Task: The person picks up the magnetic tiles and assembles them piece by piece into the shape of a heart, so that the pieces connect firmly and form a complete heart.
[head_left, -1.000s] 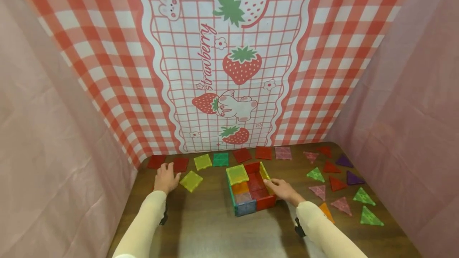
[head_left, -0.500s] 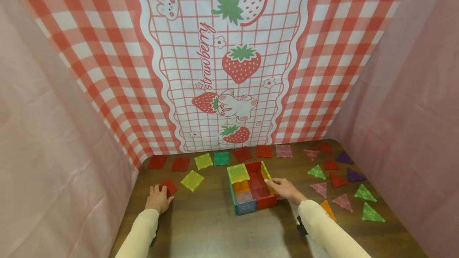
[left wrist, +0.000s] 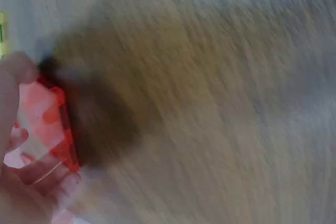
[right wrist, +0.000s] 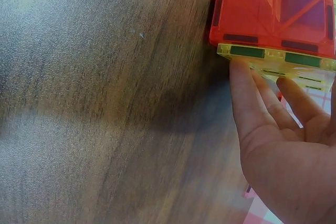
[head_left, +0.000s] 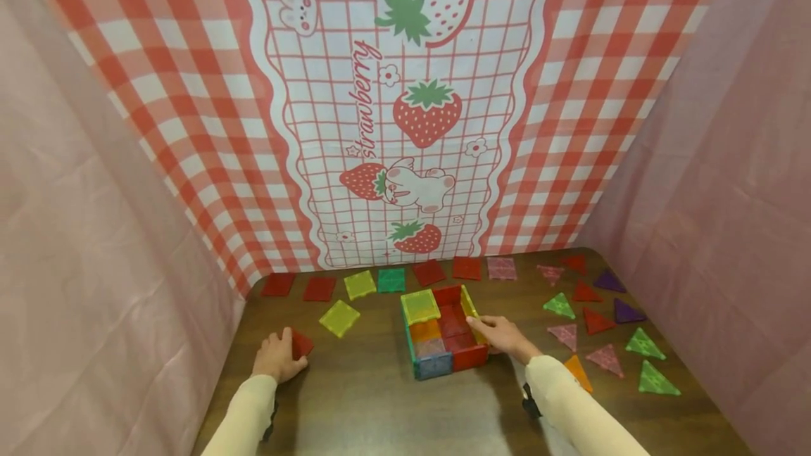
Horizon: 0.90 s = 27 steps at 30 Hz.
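My left hand [head_left: 279,356] holds a red square magnetic tile [head_left: 300,344] at the left of the table. In the left wrist view the red tile [left wrist: 50,119] is between the thumb and the fingers, and the picture is blurred. At the table's middle stands an open box of magnetic tiles [head_left: 435,366], with a yellow tile [head_left: 419,307] over its back left corner. My right hand [head_left: 503,336] grips the box's yellow right wall, a digit over the top edge. In the right wrist view its other fingers [right wrist: 241,85] lie against the yellow wall's outside [right wrist: 262,52].
Red, yellow, green and pink square tiles lie along the back edge, among them a green tile [head_left: 391,280]. Another yellow tile [head_left: 339,319] lies left of the box. Triangular tiles, such as a light green one [head_left: 657,378], are scattered at the right. Curtains surround the table.
My left hand has come back from the far left tiles toward me, bringing the red tile along. The right hand keeps its place at the box.
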Tool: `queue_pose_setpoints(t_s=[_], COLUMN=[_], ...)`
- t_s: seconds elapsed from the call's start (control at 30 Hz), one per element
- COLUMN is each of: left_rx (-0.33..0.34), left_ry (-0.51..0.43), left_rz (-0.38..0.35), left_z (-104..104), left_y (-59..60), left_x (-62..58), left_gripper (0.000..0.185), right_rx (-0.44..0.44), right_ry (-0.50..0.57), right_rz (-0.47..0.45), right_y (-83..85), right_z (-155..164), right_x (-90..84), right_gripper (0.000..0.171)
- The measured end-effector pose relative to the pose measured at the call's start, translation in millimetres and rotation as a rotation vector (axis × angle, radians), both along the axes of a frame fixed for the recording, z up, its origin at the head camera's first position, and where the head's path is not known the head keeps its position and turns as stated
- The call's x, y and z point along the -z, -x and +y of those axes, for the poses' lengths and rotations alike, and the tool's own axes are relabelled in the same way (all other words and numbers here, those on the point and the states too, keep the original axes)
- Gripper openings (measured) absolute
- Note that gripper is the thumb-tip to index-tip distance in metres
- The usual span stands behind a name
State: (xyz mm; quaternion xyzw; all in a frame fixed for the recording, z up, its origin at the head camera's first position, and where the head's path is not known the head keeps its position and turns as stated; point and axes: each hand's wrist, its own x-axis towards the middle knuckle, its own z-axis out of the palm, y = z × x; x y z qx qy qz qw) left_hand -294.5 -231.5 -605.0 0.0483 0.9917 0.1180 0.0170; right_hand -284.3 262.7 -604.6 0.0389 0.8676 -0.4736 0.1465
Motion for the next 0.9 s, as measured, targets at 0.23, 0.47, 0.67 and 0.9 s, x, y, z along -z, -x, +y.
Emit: queue_pose_setpoints(t_s=[0.23,0.47,0.67,0.9], left_rx=[0.015,0.179,0.344,0.489], left_ry=[-0.117,-0.275,-0.295,-0.196], left_rz=[0.107,0.164,0.053,0.006], left_z=[38,122,199,265], left_y=[22.5,46.4,56.7,58.3], left_x=[-26.4,-75.9,-112.1,-128.6], left_gripper=[0.067,0.064,0.077,0.078], right_rx=[0.015,0.023,-0.002,0.002], right_ry=[-0.02,0.108,0.25,0.281], right_rz=[0.037,0.041,-0.004,-0.008], right_y=[-1.5,-4.8,-8.3,-10.6], right_z=[1,7,9,6], right_x=[3.4,12.5,13.6,12.0], right_gripper=[0.073,0.064,0.059,0.066])
